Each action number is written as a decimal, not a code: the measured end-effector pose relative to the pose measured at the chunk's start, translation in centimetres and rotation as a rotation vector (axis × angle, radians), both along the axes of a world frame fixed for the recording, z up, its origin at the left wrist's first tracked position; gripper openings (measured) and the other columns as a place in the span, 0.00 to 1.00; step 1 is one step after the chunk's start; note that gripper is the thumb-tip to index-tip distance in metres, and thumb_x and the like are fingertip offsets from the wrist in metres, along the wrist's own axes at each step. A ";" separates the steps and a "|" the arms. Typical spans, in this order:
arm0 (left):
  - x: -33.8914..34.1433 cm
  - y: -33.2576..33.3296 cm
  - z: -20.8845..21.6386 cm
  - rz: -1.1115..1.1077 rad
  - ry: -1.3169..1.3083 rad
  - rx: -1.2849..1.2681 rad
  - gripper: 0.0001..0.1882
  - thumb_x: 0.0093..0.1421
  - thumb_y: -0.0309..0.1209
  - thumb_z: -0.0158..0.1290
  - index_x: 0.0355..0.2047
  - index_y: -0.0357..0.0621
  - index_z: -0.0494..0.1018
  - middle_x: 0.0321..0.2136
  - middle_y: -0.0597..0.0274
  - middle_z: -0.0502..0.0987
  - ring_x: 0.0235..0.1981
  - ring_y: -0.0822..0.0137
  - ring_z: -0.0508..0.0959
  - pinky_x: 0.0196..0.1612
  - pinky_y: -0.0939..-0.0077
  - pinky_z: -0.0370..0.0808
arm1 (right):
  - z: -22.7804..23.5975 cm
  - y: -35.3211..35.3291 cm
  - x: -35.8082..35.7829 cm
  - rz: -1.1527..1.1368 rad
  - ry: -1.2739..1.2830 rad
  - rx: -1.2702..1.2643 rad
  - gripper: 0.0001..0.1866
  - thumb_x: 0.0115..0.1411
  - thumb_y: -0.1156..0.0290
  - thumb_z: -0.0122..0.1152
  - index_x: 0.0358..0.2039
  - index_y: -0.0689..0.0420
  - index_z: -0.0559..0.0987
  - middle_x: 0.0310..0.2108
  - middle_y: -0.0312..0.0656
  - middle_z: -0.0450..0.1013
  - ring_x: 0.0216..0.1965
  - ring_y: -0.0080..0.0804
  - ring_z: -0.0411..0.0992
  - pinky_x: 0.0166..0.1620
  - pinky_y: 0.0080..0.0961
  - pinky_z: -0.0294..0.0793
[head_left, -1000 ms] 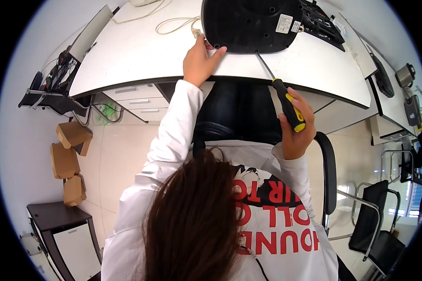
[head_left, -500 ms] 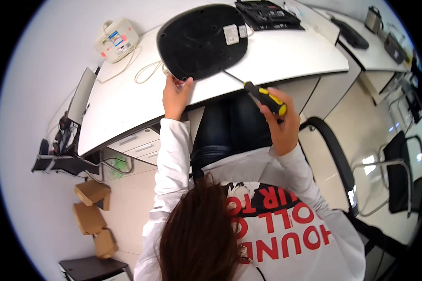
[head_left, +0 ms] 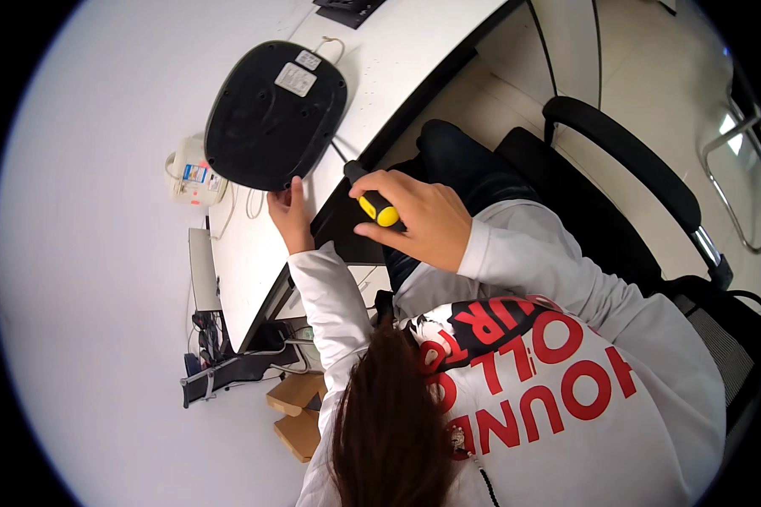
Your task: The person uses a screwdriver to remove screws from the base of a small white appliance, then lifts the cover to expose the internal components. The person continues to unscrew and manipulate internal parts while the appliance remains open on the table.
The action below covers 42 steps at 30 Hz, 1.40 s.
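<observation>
A black rounded appliance base (head_left: 275,118), with white labels and several screw holes on the face toward me, stands tilted up over the white desk. My left hand (head_left: 291,218) grips its lower edge, thumb on the face and fingers behind, partly hidden. In my right hand (head_left: 427,218) is a screwdriver (head_left: 368,193) with a black and yellow handle, its fingers wrapped round the grip. The thin shaft points up and left to the base's right edge; whether the tip sits in a hole cannot be told.
A white desk (head_left: 397,63) runs along the wall, with a white handled device (head_left: 196,173) and a pale cable (head_left: 254,204) at its left. A flat black object (head_left: 347,10) lies at the far end. A chair armrest (head_left: 626,152) is at right; cardboard boxes (head_left: 298,433) lie on the floor.
The whole view has turned and shifted. My right hand has come round over the screwdriver's handle, its back now more toward the view. My left hand keeps its hold on the base.
</observation>
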<state>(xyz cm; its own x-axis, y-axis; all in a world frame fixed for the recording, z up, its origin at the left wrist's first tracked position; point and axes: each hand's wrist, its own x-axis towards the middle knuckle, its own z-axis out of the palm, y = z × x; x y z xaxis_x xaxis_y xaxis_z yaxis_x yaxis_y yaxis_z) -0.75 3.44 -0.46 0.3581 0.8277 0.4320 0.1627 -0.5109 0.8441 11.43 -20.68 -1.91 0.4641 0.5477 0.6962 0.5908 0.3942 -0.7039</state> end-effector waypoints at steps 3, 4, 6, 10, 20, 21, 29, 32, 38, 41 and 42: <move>-0.5 1.3 -0.3 -0.052 -0.003 0.054 0.21 0.57 0.29 0.56 0.48 0.33 0.65 0.39 0.60 0.74 0.36 0.74 0.73 0.42 0.81 0.68 | 0.5 -0.4 0.8 0.014 -0.040 -0.042 0.20 0.55 0.53 0.59 0.44 0.46 0.68 0.27 0.40 0.71 0.23 0.41 0.73 0.25 0.32 0.71; -0.7 1.5 -0.3 -0.055 0.001 0.048 0.21 0.57 0.29 0.56 0.48 0.33 0.65 0.39 0.60 0.74 0.37 0.74 0.73 0.42 0.81 0.68 | 0.7 -0.3 1.1 0.007 -0.042 -0.058 0.20 0.56 0.52 0.58 0.44 0.48 0.68 0.24 0.40 0.71 0.23 0.41 0.73 0.24 0.31 0.70; -0.8 1.7 -0.4 -0.064 0.004 0.038 0.21 0.57 0.29 0.56 0.48 0.33 0.65 0.40 0.60 0.74 0.37 0.74 0.73 0.42 0.81 0.68 | 0.8 -0.1 1.2 -0.012 0.019 -0.051 0.21 0.56 0.55 0.59 0.44 0.52 0.68 0.29 0.41 0.73 0.24 0.40 0.75 0.25 0.30 0.72; -0.6 1.1 -0.2 -0.047 0.019 0.033 0.21 0.57 0.28 0.56 0.50 0.33 0.65 0.40 0.61 0.74 0.37 0.74 0.72 0.42 0.82 0.67 | 0.9 -0.5 1.3 -0.077 0.044 -0.116 0.23 0.55 0.57 0.61 0.43 0.57 0.64 0.28 0.42 0.75 0.20 0.41 0.74 0.22 0.31 0.71; -0.3 0.2 0.0 -0.064 -0.022 0.014 0.21 0.58 0.26 0.55 0.50 0.32 0.64 0.41 0.62 0.74 0.36 0.76 0.72 0.41 0.84 0.68 | -0.1 -0.7 0.8 -0.044 -0.158 -0.129 0.20 0.52 0.63 0.63 0.41 0.55 0.66 0.36 0.42 0.69 0.24 0.40 0.74 0.23 0.30 0.71; -0.2 0.2 0.1 -0.057 -0.029 0.016 0.21 0.58 0.26 0.55 0.50 0.32 0.64 0.41 0.62 0.74 0.36 0.76 0.72 0.41 0.84 0.68 | -0.1 -0.8 0.9 -0.026 -0.168 -0.139 0.20 0.51 0.64 0.63 0.42 0.55 0.67 0.36 0.42 0.68 0.24 0.40 0.74 0.23 0.30 0.72; -0.4 0.8 -0.1 -0.062 -0.022 0.033 0.21 0.57 0.27 0.56 0.49 0.33 0.65 0.39 0.63 0.74 0.35 0.76 0.72 0.40 0.84 0.67 | -0.2 -1.1 0.9 -0.029 -0.190 -0.108 0.22 0.51 0.68 0.62 0.47 0.51 0.69 0.38 0.40 0.68 0.23 0.36 0.74 0.24 0.30 0.73; -0.5 0.8 -0.1 -0.061 -0.011 0.028 0.21 0.57 0.28 0.56 0.50 0.33 0.65 0.39 0.63 0.74 0.35 0.76 0.72 0.40 0.84 0.67 | -0.5 -1.0 0.9 -0.055 -0.116 -0.123 0.20 0.52 0.68 0.61 0.46 0.52 0.69 0.37 0.39 0.70 0.22 0.36 0.74 0.25 0.29 0.73; -0.3 0.8 -0.1 -0.088 -0.019 0.037 0.22 0.58 0.27 0.55 0.51 0.32 0.64 0.40 0.62 0.74 0.36 0.75 0.72 0.42 0.83 0.67 | -0.8 -1.0 1.3 -0.036 0.037 -0.082 0.18 0.55 0.61 0.59 0.44 0.48 0.67 0.29 0.41 0.71 0.23 0.41 0.74 0.24 0.33 0.72; -0.7 1.2 -0.3 -0.085 -0.007 0.037 0.23 0.58 0.27 0.55 0.51 0.31 0.63 0.42 0.60 0.73 0.38 0.74 0.72 0.43 0.82 0.67 | -0.3 -1.0 1.1 -0.035 0.044 -0.028 0.18 0.55 0.60 0.60 0.43 0.52 0.68 0.38 0.39 0.72 0.21 0.35 0.74 0.25 0.29 0.72; -0.7 1.3 -0.3 -0.081 0.002 0.032 0.23 0.58 0.27 0.55 0.52 0.31 0.63 0.43 0.60 0.73 0.38 0.74 0.72 0.44 0.82 0.67 | -0.2 -1.0 1.2 -0.028 0.031 -0.045 0.19 0.55 0.59 0.60 0.43 0.53 0.68 0.37 0.39 0.72 0.21 0.35 0.74 0.24 0.29 0.72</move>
